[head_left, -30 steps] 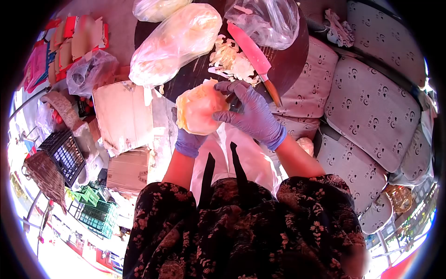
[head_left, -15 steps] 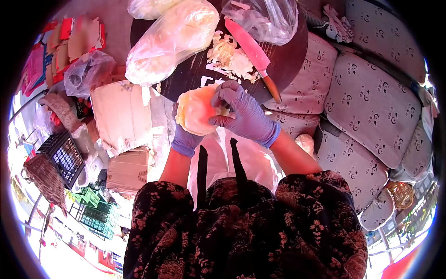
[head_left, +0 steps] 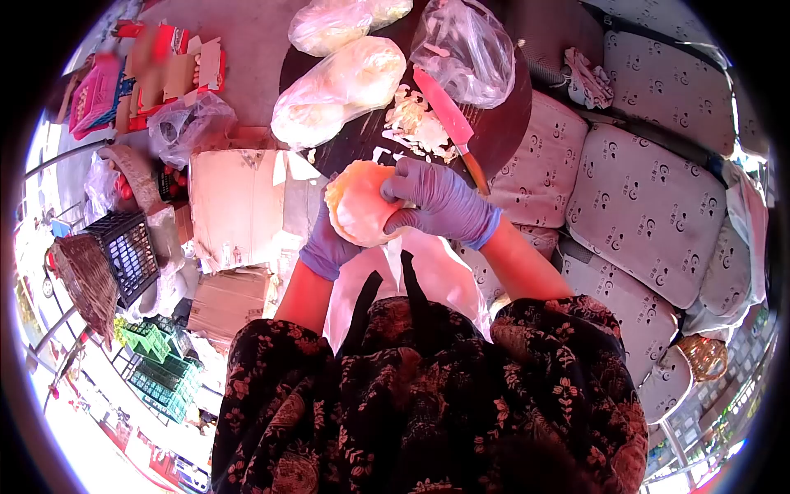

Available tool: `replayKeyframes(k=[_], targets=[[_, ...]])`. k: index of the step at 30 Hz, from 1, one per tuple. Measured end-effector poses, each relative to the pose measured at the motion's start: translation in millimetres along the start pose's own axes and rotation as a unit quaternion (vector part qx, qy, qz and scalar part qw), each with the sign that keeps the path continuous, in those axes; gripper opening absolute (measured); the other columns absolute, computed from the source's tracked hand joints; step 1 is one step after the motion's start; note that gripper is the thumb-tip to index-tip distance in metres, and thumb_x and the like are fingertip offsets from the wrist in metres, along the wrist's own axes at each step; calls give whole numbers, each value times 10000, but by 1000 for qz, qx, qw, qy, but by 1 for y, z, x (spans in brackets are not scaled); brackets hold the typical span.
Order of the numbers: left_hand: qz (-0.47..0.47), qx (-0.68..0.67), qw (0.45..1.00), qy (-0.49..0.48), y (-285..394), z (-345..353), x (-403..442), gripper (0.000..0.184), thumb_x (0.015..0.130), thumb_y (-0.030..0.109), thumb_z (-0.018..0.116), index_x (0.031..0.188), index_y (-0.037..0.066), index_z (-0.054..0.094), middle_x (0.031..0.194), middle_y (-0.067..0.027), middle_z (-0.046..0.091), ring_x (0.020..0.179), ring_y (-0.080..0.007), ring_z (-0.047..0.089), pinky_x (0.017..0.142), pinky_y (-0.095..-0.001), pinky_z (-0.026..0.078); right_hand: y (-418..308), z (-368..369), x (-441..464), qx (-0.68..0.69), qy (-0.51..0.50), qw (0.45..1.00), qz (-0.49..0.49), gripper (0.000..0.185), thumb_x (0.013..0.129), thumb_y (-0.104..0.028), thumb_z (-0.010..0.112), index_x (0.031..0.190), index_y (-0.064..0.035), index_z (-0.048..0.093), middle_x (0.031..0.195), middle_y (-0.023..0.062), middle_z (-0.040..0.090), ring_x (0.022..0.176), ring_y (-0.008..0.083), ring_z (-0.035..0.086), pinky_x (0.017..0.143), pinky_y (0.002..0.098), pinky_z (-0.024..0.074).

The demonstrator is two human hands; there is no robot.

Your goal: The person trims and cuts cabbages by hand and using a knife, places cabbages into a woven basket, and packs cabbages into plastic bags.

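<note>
A round, pale orange-pink fruit that looks like a peeled pomelo [head_left: 359,207] is held up in front of my body, at the near edge of the table. My left hand [head_left: 327,245], in a purple-blue glove, cups it from the left and below, its fingers mostly hidden behind the fruit. Also gloved, my right hand [head_left: 444,202] presses curled fingers and thumb against the fruit's right side. Just beyond lie pale peel scraps [head_left: 415,125] and a knife [head_left: 444,109] with a pinkish-red blade and wooden handle.
Filled plastic bags [head_left: 337,90] and a crumpled clear bag [head_left: 469,59] rest on the dark round table [head_left: 508,123]. Cushioned seats [head_left: 638,206] stand to the right. Cardboard boxes [head_left: 234,198], a black crate [head_left: 125,257] and green crates [head_left: 164,383] are on the left.
The view has shifted, so the table and its contents appear further right. The fruit remains between both hands, turned slightly, and my right fingers still press on its side.
</note>
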State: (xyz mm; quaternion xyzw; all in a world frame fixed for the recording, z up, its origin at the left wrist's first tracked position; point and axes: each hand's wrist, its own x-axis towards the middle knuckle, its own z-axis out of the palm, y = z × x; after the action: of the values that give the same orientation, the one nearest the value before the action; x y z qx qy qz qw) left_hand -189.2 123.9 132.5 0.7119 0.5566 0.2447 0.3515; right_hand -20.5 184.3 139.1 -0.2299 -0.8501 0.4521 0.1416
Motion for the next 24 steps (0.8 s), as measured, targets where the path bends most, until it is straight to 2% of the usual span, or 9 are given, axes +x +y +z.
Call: replayKeyframes(k=[3, 7, 11, 12, 13, 15, 19, 22, 24], targets=[[49, 21, 992, 115, 11, -8, -17, 389, 611, 345, 771, 865, 84, 634, 881, -108, 618, 840, -341, 576, 710, -403, 458, -19, -5, -4, -49, -1, 998, -31, 346, 706, -327, 725, 864, -79, 543, 826, 99, 535, 790, 301, 580, 677, 389, 480], [28, 18, 999, 13, 32, -37, -37, 601, 699, 320, 747, 1224, 130, 525, 1177, -59, 577, 1103, -236, 536, 979, -358, 396, -52, -13, -6, -25, 39, 991, -125, 262, 765, -267, 711, 814, -80, 534, 711, 121, 522, 667, 316, 557, 598, 375, 471], [17, 130, 991, 3, 67, -64, -34, 581, 689, 278, 768, 1198, 121, 538, 1151, -54, 589, 1084, -225, 552, 977, -355, 409, -93, -10, -8, 62, 162, 983, -65, 285, 778, -169, 727, 771, -62, 463, 656, 122, 472, 602, 303, 523, 559, 374, 447], [35, 74, 995, 64, 46, -49, -44, 565, 705, 290, 762, 1194, 116, 539, 1152, -58, 587, 1089, -226, 548, 961, -359, 422, -89, -2, -3, 111, 254, 960, -39, 273, 828, -117, 688, 747, -74, 431, 638, 71, 462, 546, 225, 477, 522, 335, 414], [59, 19, 991, 122, 26, -34, -54, 551, 721, 302, 756, 1190, 110, 541, 1152, -62, 585, 1095, -226, 544, 946, -363, 435, -80, 1, 7, 458, 273, 846, -16, 267, 878, -68, 629, 727, -106, 412, 641, 0, 451, 542, 120, 413, 502, 273, 370], [69, 50, 983, 161, 30, -36, -61, 552, 744, 314, 743, 1209, 106, 532, 1180, -64, 574, 1118, -226, 532, 953, -361, 433, -96, -27, 16, 597, 328, 727, 86, 283, 895, -29, 594, 710, -127, 404, 647, -45, 437, 563, 62, 367, 500, 226, 338], [91, 116, 978, 144, 29, -40, -71, 565, 809, 304, 656, 1307, 108, 473, 1273, -56, 530, 1172, -201, 512, 993, -319, 405, -43, -48, 22, 318, 429, 840, 101, 287, 842, -144, 697, 717, -97, 444, 639, -26, 469, 536, 50, 434, 469, 207, 370], [8, -195, 978, 74, 40, -57, -68, 574, 902, 365, 479, 1394, 94, 358, 1373, -78, 442, 1224, -232, 455, 969, -387, 419, 0, -57, 12, 149, 423, 878, 166, 244, 816, -184, 722, 885, -13, 562, 708, 22, 562, 622, 119, 532, 602, 255, 461], [-34, -470, 879, 75, 37, -64, -65, 623, 914, 419, 439, 1426, 90, 305, 1410, -92, 404, 1241, -266, 430, 937, -431, 436, 22, -58, 8, 62, 385, 903, 179, 375, 808, -215, 723, 1064, 26, 593, 831, 81, 635, 759, 187, 590, 768, 299, 486]])
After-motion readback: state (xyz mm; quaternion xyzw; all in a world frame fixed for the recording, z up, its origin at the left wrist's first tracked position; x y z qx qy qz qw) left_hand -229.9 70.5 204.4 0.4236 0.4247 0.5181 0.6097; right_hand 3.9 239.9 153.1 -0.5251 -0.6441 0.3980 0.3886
